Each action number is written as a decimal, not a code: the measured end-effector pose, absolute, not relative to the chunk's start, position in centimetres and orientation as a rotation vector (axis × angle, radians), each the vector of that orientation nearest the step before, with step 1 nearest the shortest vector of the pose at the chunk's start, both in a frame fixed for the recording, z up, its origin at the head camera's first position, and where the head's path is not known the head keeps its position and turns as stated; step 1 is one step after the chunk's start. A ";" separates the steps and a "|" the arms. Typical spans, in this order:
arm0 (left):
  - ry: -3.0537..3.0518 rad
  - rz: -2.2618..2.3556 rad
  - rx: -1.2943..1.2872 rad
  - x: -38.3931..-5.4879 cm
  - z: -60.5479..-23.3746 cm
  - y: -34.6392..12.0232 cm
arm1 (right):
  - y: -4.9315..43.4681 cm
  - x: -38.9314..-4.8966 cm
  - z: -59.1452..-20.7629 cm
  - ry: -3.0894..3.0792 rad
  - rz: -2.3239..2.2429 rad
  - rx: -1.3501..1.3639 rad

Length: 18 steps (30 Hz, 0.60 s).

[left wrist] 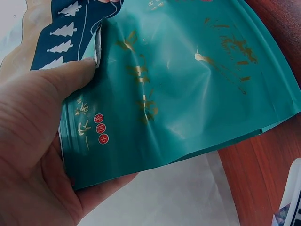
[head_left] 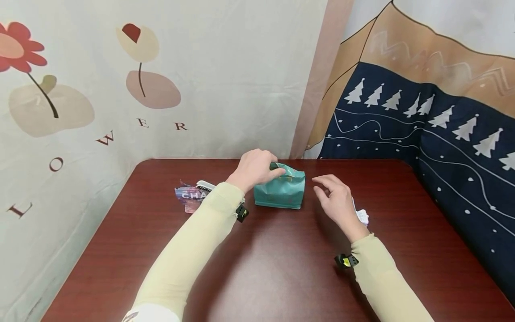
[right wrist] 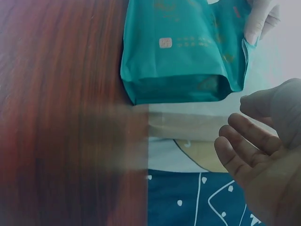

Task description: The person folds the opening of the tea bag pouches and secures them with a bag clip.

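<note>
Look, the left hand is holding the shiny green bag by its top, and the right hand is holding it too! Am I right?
Not quite: the right hand isn't holding the green bag. The right wrist view shows its fingers apart from the bag, with a gap between. The left hand is holding it by its top, as you said.

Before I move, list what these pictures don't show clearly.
Head view: anything past "CHA" on the purple packet, behind the left sleeve.
Head view: one end of the white toothed object, behind that sleeve.
Head view: part of the small white object, behind the right hand.
Right wrist view: fine print on the green bag, too blurred.
</note>
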<state>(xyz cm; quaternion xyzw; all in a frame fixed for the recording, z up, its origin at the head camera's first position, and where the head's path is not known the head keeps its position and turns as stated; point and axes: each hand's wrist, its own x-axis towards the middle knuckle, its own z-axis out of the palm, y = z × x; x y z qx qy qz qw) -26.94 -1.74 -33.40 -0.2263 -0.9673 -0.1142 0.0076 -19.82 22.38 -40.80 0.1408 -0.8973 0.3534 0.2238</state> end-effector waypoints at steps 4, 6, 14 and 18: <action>-2.996 -0.343 -0.722 -26.9 -33.4 -1.6 | 23.2 -19.5 -41.0 -2.480 0.958 0.376; -2.987 -0.346 -0.725 -26.9 -33.5 -1.6 | 23.6 -19.4 -41.1 -2.472 0.943 0.371; -2.968 -0.357 -0.708 -26.9 -33.6 -1.5 | 25.1 -18.8 -41.2 -2.452 0.887 0.371; -2.960 -0.350 -0.713 -26.9 -33.6 -1.5 | 25.8 -18.5 -41.3 -2.462 0.866 0.362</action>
